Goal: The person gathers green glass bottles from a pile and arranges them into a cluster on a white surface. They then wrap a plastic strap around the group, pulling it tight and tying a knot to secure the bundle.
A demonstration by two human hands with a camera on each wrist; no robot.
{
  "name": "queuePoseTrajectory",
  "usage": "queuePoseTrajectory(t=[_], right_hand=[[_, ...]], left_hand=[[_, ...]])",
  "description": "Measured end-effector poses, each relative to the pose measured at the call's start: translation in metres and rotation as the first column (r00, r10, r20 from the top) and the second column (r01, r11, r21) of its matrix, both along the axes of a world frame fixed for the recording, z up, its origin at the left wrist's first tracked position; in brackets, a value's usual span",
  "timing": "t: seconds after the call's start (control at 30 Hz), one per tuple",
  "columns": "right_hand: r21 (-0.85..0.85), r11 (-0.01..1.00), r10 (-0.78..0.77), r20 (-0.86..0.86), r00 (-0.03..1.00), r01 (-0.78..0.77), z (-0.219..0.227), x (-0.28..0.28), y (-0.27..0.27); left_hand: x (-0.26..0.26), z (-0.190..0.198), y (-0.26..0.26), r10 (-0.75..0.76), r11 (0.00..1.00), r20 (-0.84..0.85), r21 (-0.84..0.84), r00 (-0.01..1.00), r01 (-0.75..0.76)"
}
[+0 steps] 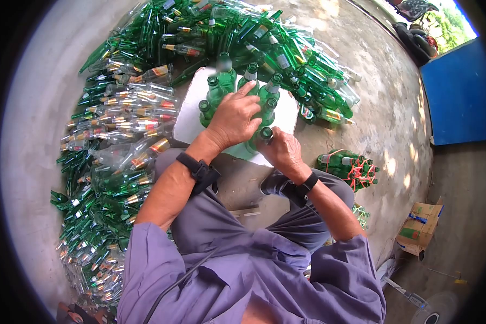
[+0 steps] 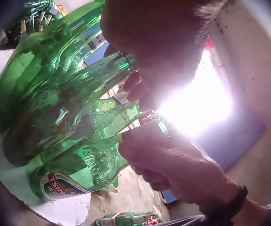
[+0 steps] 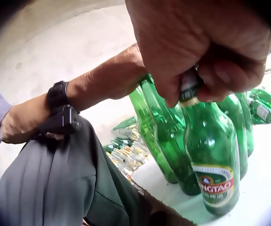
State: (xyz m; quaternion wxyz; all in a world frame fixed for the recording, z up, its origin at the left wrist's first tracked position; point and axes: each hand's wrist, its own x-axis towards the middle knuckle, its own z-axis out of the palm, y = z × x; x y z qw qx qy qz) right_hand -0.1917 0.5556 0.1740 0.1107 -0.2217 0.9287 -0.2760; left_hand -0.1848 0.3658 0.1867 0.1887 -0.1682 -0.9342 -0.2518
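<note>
Several upright green bottles stand close together on a white board (image 1: 188,110). Above them, the left hand (image 1: 235,116) has one finger stretched to a bottle neck at the back; its other fingers bend round the neck of a green bottle (image 2: 55,113), seen in the left wrist view. With thumb and fingers, the right hand (image 1: 283,151) pinches the dark-banded neck of the front bottle (image 3: 210,141), whose red and white label shows in the right wrist view. The left palm partly hides the middle of the group.
Green and clear bottles (image 1: 146,113) lie heaped on the floor to the left, with more green ones (image 1: 318,89) behind and to the right. A bundle of bottles tied with red string (image 1: 351,168) lies beside the right knee. Farther right are a cardboard box (image 1: 420,227) and a blue panel (image 1: 461,92).
</note>
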Motion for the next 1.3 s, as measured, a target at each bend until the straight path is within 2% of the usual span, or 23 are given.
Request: queuePoseTrajectory(t=[0.03,0.17,0.23,0.33,0.37,0.4,0.47,0.5,0.57,0.67,0.73,0.77,0.8,0.83,0.87,0.9,0.93,1.0,1.07,1.13,1.17,1.23,1.3], right_hand=[[0.008,0.999,-0.046,0.076,0.996,0.046,-0.004,0.003,0.001],[-0.004,0.992,-0.126,0.11,0.986,0.127,-0.059,0.016,0.015],[-0.029,0.987,-0.143,0.286,0.948,0.157,-0.089,0.019,0.02],[-0.081,0.981,-0.15,0.266,0.952,0.177,-0.117,0.024,0.02],[-0.12,0.977,-0.129,0.326,0.937,0.176,-0.096,0.026,0.015],[-0.127,0.976,-0.127,0.329,0.936,0.177,-0.098,0.027,0.013],[-0.263,0.936,-0.127,0.363,0.923,0.232,-0.103,0.029,0.009],[-0.269,0.935,-0.123,0.363,0.924,0.23,-0.11,0.026,0.008],[-0.253,0.906,-0.179,0.498,0.849,0.339,-0.126,0.021,0.008],[-0.286,0.893,-0.211,0.421,0.883,0.349,-0.129,0.021,0.006],[-0.279,0.892,-0.214,0.432,0.876,0.355,-0.129,0.02,0.004],[-0.27,0.894,-0.217,0.439,0.872,0.358,-0.129,0.02,0.002],[-0.272,0.894,-0.213,0.443,0.871,0.356,-0.131,0.021,0.0],[-0.268,0.896,-0.223,0.414,0.882,0.353,-0.133,0.022,-0.001],[-0.264,0.899,-0.234,0.385,0.893,0.349,-0.135,0.022,-0.003],[-0.265,0.9,-0.229,0.388,0.893,0.347,-0.139,0.021,-0.005],[-0.251,0.905,-0.235,0.377,0.896,0.343,-0.143,0.02,-0.007],[-0.24,0.912,-0.231,0.37,0.9,0.333,-0.156,0.019,-0.011],[-0.247,0.92,-0.251,0.229,0.941,0.305,-0.171,0.018,-0.017],[-0.261,0.918,-0.245,0.216,0.945,0.298,-0.175,0.017,-0.022],[-0.271,0.917,-0.245,0.198,0.949,0.294,-0.177,0.016,-0.024],[-0.277,0.91,-0.235,0.271,0.934,0.309,-0.177,0.016,-0.025],[-0.282,0.905,-0.219,0.336,0.916,0.32,-0.174,0.014,-0.025]], left_hand=[[0.0,0.001,0.0,0.001,1.0,0.001,0.004,1.0,-0.001],[0.003,0.003,-0.002,-0.008,0.998,0.01,0.07,1.0,0.007],[0.006,0.005,-0.005,-0.004,0.992,0.0,0.13,1.0,0.004],[0.008,0.006,-0.01,-0.018,0.987,0.016,0.162,1.0,0.015],[0.01,0.008,-0.011,-0.006,0.983,0.008,0.185,1.0,0.004],[0.013,0.009,-0.011,-0.006,0.984,0.011,0.178,1.0,0.004],[0.02,0.015,-0.014,0.051,0.95,-0.004,0.307,0.999,-0.048],[0.024,0.02,-0.017,0.081,0.943,-0.021,0.325,0.996,-0.07],[0.037,0.034,-0.027,0.109,0.942,-0.093,0.327,0.99,-0.073],[0.06,0.048,-0.037,0.147,0.951,-0.205,0.299,0.968,-0.081],[0.07,0.044,-0.042,0.327,0.869,-0.104,0.424,0.939,-0.255],[0.069,0.034,-0.045,0.38,0.797,-0.084,0.534,0.921,-0.28],[0.067,0.021,-0.051,0.383,0.798,-0.082,0.531,0.92,-0.285],[0.064,0.005,-0.061,0.434,0.557,0.091,0.755,0.897,-0.346],[0.062,-0.013,-0.071,0.423,0.251,0.269,0.883,0.866,-0.397],[0.059,-0.034,-0.081,0.388,0.199,0.383,0.853,0.838,-0.482],[0.054,-0.051,-0.087,0.393,0.198,0.384,0.852,0.835,-0.485],[0.05,-0.074,-0.095,0.239,-0.047,0.566,0.818,0.789,-0.573],[0.044,-0.097,-0.097,0.202,0.024,0.608,0.78,0.768,-0.625],[0.032,-0.117,-0.094,0.043,-0.154,0.583,0.806,0.811,-0.571],[0.028,-0.117,-0.089,0.04,-0.15,0.585,0.805,0.81,-0.574],[0.024,-0.111,-0.07,-0.103,-0.25,0.538,0.8,0.836,-0.546],[0.022,-0.103,-0.053,-0.085,-0.229,0.538,0.809,0.839,-0.542]])
